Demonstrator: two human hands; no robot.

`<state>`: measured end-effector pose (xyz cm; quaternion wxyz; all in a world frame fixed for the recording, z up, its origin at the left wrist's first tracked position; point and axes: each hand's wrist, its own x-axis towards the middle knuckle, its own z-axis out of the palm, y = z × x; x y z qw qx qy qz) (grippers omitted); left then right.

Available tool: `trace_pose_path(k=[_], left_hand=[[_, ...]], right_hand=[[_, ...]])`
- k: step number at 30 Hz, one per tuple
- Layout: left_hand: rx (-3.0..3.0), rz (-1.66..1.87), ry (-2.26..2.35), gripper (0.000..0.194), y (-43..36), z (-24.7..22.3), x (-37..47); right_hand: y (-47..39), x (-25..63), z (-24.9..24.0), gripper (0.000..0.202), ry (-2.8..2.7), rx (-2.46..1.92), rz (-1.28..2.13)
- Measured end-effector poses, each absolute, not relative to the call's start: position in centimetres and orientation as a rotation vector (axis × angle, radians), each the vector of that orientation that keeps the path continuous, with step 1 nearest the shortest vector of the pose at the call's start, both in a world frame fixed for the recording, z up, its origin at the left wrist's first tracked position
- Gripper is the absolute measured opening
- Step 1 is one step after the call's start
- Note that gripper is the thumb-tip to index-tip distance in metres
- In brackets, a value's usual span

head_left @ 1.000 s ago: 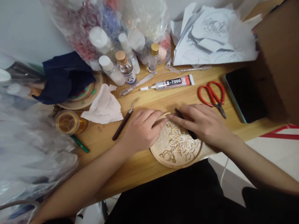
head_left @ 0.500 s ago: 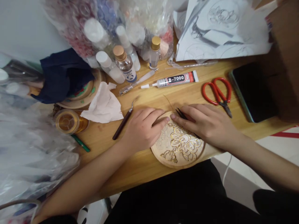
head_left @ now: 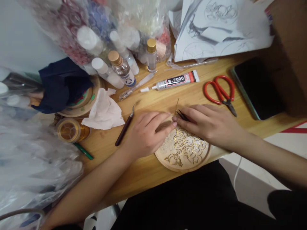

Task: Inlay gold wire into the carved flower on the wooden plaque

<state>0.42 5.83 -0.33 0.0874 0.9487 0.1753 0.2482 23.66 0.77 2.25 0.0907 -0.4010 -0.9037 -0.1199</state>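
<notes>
A round wooden disc [head_left: 165, 164] lies near the table's front edge, with a flower outlined in gold wire [head_left: 189, 140] on its face. My left hand [head_left: 150, 132] is closed at the disc's upper left, thumb over its face and forefinger along the far rim. My right hand [head_left: 207, 124] grips black tweezers [head_left: 182, 115], whose tips point to the far rim. A thin loose wire [head_left: 177, 104] stands up beside those tips. The two thumbs nearly meet, hiding what lies beneath them. Left of my left hand rests a dark-handled hook tool [head_left: 124, 131] with a bent metal tip.
Beyond the disc lie a B-7000 glue tube [head_left: 176, 80], a clear pen [head_left: 137, 85] and red-handled pliers [head_left: 219, 92]. A phone [head_left: 257, 89] is at the right. Bottles [head_left: 122, 68] stand at the back; crumpled tissue [head_left: 104, 110] and a gold wire spool [head_left: 72, 129] are left.
The loose wire has swung from leaning left to nearly upright. My left thumb has shifted slightly right, towards the right thumb. The whole view has tilted a little.
</notes>
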Motion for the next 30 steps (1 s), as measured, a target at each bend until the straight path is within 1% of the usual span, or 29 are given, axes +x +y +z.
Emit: trace_pose_path(k=[6, 14, 25, 30], left_hand=[[2.848, 0.703, 0.585, 0.035, 5.78, -0.52, 0.42], [2.834, 0.656, 0.618, 0.033, 5.84, -0.72, 0.25], [2.761, 0.639, 0.606, 0.032, 5.95, -0.77, 0.34], [2.649, 0.666, 0.6, 0.034, 6.31, -0.97, 0.21]], right_hand=[[0.78, 23.75, 2.37, 0.019, -2.711, -1.151, -0.387], [0.74, 23.63, 2.53, 0.019, -2.719, -1.139, -0.414], [0.52, 23.19, 2.65, 0.012, -2.702, -1.168, -0.449], [0.38, 23.43, 2.46, 0.018, -2.716, -1.173, -0.46]])
